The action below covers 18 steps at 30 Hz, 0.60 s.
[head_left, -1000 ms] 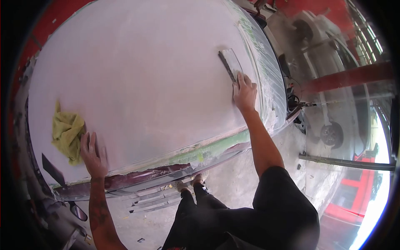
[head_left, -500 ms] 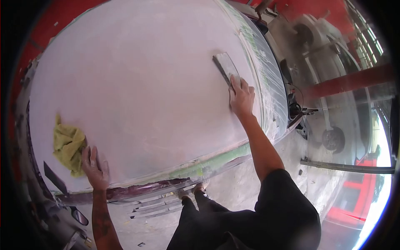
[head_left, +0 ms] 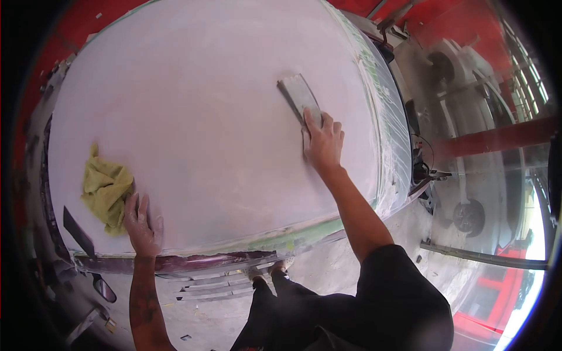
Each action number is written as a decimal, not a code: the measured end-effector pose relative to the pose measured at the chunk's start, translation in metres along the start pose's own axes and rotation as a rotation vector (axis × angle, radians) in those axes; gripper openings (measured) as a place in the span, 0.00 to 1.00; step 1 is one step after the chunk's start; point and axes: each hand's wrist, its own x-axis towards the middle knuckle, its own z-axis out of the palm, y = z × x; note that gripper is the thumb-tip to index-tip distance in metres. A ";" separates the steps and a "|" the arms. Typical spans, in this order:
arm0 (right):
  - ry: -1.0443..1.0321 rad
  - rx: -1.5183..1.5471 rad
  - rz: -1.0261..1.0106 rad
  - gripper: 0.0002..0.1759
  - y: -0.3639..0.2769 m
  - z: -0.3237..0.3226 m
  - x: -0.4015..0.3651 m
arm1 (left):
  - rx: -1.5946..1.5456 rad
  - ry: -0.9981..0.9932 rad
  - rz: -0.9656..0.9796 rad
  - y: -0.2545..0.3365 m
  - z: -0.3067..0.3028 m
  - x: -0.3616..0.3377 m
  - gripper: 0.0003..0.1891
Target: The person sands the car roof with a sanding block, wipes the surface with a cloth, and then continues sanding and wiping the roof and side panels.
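Note:
My right hand [head_left: 324, 143] is closed around the lower end of a long grey sanding block [head_left: 300, 93], which lies against the pale, dusty vehicle panel [head_left: 211, 140] in its right half. The block's far end points up and left. Near the panel's lower left, my left hand [head_left: 143, 225] rests with its fingers stretched out and dust on them. Its fingertips are right at the edge of a crumpled yellow-green cloth [head_left: 108, 190] lying on the panel.
Green masking tape [head_left: 293, 238] runs along the panel's near edge, above a dark maroon strip [head_left: 216, 261]. A streaked window [head_left: 393, 111] borders the right side. Below are my shoes and slatted metal on the floor [head_left: 228, 286]. A plastic-covered car [head_left: 468, 146] stands to the right.
My right hand has slid the sanding block leftward over the panel. The left hand stays beside the cloth, while the whole view has shifted slightly.

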 end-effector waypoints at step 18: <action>-0.087 0.142 -0.372 0.35 -0.115 -0.015 -0.056 | -0.097 0.013 -0.058 -0.002 0.005 -0.002 0.33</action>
